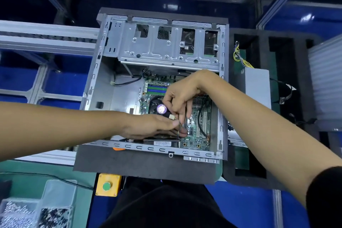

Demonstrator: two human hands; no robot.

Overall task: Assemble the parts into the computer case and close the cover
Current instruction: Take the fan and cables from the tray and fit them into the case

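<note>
Bright overhead light glares off the metal computer case [162, 46], the background stays dim, and wide-angle distortion bends softly blurred edges.
</note>
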